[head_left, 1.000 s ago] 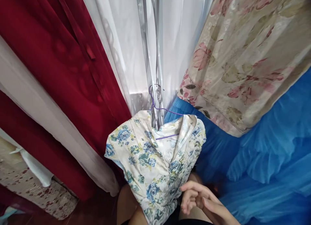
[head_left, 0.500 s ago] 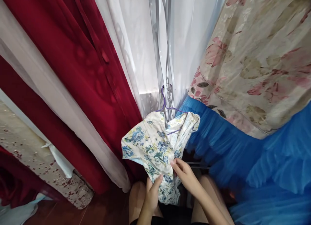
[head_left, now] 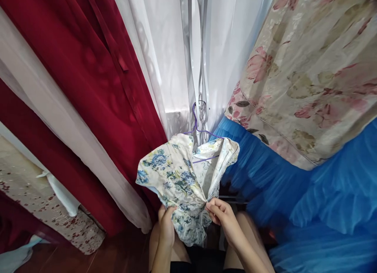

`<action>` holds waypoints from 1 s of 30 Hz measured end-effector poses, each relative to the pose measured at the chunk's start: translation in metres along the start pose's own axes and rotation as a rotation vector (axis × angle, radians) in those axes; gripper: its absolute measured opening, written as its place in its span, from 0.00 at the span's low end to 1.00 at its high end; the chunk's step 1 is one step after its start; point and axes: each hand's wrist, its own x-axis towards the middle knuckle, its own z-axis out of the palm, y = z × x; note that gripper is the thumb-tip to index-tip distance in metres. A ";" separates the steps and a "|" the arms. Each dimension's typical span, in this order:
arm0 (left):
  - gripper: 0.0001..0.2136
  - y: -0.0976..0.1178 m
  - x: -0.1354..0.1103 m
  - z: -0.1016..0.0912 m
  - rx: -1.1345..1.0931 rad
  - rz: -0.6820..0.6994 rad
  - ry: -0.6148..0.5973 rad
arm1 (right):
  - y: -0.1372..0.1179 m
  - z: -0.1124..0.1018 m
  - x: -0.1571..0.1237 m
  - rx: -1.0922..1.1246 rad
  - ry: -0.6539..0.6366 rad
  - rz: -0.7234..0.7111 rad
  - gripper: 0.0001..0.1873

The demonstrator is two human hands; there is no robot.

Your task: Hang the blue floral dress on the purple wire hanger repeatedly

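Right hand [head_left: 219, 212] and left hand [head_left: 167, 226] pinch closed on the floral blouse [head_left: 180, 178], long axis running down, hem [head_left: 193, 239] toward the knees [head_left: 245, 228].

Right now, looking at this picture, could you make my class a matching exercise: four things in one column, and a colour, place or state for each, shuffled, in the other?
Column one
1. hanger
2. shirt
3. right hand
4. left hand

Column two
A. at the side edge of the shirt
B. pale with blue flowers
C. pinching the cloth at the bottom of the neck opening
D. purple, partly inside the shirt

Right pairs
1-D
2-B
3-C
4-A
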 end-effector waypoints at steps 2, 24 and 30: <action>0.14 -0.003 0.008 -0.004 0.027 0.232 0.119 | -0.001 -0.003 -0.007 0.014 0.006 0.025 0.23; 0.05 -0.012 -0.049 0.054 0.498 0.550 -0.581 | -0.098 0.009 0.029 -0.111 0.130 -0.207 0.22; 0.05 -0.021 -0.041 0.052 0.562 0.580 -0.597 | -0.167 0.031 0.067 -0.094 0.147 -0.416 0.23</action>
